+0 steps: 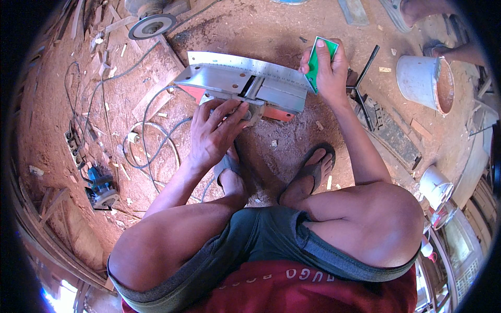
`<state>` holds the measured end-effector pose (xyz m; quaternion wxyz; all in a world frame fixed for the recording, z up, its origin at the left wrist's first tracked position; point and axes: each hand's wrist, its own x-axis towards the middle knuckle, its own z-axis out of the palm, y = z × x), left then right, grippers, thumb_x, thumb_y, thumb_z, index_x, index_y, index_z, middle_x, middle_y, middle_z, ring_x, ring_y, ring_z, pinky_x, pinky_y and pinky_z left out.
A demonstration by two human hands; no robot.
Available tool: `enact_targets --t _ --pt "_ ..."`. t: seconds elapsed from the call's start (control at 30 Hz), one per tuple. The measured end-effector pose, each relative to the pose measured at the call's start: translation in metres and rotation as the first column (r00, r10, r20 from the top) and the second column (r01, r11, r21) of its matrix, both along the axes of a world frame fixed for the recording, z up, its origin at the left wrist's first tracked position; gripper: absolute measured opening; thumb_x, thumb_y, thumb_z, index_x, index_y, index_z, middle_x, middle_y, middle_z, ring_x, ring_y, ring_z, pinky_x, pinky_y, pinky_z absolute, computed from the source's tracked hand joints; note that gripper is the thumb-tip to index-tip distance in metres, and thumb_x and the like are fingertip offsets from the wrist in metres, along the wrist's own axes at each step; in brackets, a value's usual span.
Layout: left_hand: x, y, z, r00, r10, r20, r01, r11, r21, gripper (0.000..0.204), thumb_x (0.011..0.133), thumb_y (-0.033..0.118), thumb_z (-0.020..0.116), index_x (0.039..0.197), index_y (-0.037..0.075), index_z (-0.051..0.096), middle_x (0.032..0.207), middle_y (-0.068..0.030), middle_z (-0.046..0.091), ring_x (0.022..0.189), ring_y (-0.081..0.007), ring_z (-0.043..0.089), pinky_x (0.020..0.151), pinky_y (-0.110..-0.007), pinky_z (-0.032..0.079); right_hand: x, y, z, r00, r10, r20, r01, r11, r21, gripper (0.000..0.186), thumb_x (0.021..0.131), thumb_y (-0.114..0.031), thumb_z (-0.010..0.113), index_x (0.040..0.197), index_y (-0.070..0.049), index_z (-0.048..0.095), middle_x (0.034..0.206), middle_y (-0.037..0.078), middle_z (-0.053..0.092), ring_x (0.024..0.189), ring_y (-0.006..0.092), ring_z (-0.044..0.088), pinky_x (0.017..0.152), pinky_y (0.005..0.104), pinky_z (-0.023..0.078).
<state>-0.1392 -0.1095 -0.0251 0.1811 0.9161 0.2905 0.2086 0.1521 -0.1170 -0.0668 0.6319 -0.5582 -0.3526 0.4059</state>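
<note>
In front of me an upturned electric planer (209,81) shows its flat silver sole, with a dark blade slot across the middle and an orange-red body beneath. My left hand (216,128) is curled over its near side, fingertips by the slot. A try square with a long steel ruler blade (245,65) and a green handle (314,65) lies across the far side of the sole. My right hand (330,68) grips that handle at the planer's right end, thumb on top. Whether the blade's whole edge touches the sole cannot be made out.
A grinder with a round disc (152,26) lies at far left, a blue power tool (97,185) at left. Cables (147,125) loop beside the planer. At right are a black metal bar tool (365,83), a white bucket (420,81) and another person's foot (395,14).
</note>
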Motion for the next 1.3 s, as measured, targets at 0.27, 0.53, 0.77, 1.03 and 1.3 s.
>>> enact_targets --t 0.27,0.53,0.77,1.03,1.3 --pt "0.001 0.0007 0.001 1.0 -0.012 0.007 0.012 1.0 0.009 0.051 0.076 0.016 0.08 0.125 0.016 0.069 0.126 -0.0003 0.063 0.106 -0.026 0.059 0.087 -0.041 0.052 -0.0007 -0.0019 0.0042 1.0 0.009 0.011 -0.009 1.0 -0.024 0.021 0.11 -0.026 0.045 0.104 -0.006 0.042 0.072 0.011 0.06 0.059 0.0143 0.057 0.058 0.0326 0.052" --pt "0.0009 0.0009 0.0001 1.0 -0.008 0.013 0.008 1.0 0.007 0.05 0.075 0.015 0.081 0.124 0.015 0.07 0.125 -0.0003 0.063 0.104 -0.026 0.06 0.085 -0.041 0.052 -0.0001 -0.0007 -0.0004 1.0 0.009 -0.025 -0.008 1.0 0.03 0.023 0.109 -0.025 0.048 0.103 -0.004 0.042 0.072 0.01 0.062 0.056 0.0144 0.059 0.054 0.0314 0.052" --pt "0.0006 0.0021 -0.0014 1.0 -0.012 0.013 0.012 1.0 0.017 0.049 0.076 0.016 0.081 0.124 0.016 0.07 0.124 -0.0008 0.064 0.103 -0.0265 0.06 0.085 -0.041 0.052 0.0008 -0.0001 0.0001 1.0 0.014 -0.001 -0.014 0.999 0.041 0.021 0.109 -0.024 0.047 0.105 -0.003 0.043 0.072 0.01 0.061 0.057 0.0138 0.059 0.054 0.0314 0.051" --pt "0.0025 0.0017 0.0002 1.0 -0.003 0.03 0.002 1.0 0.008 0.048 0.075 0.017 0.082 0.122 0.015 0.071 0.122 -0.0008 0.065 0.102 -0.0266 0.061 0.083 -0.041 0.052 0.0004 -0.0007 0.0018 1.0 0.002 0.02 -0.003 1.0 0.006 0.022 0.109 -0.024 0.047 0.105 -0.004 0.043 0.072 0.01 0.061 0.057 0.0139 0.058 0.055 0.0315 0.052" --pt "0.0024 0.0019 -0.0012 1.0 0.006 0.028 -0.006 1.0 0.004 0.046 0.075 0.019 0.082 0.12 0.014 0.071 0.121 -0.0014 0.065 0.102 -0.0266 0.061 0.084 -0.041 0.052 0.0002 0.0 -0.0002 1.0 0.009 -0.027 -0.009 1.0 0.017 0.023 0.109 -0.026 0.047 0.103 -0.005 0.042 0.072 0.01 0.061 0.057 0.014 0.059 0.055 0.0316 0.052"
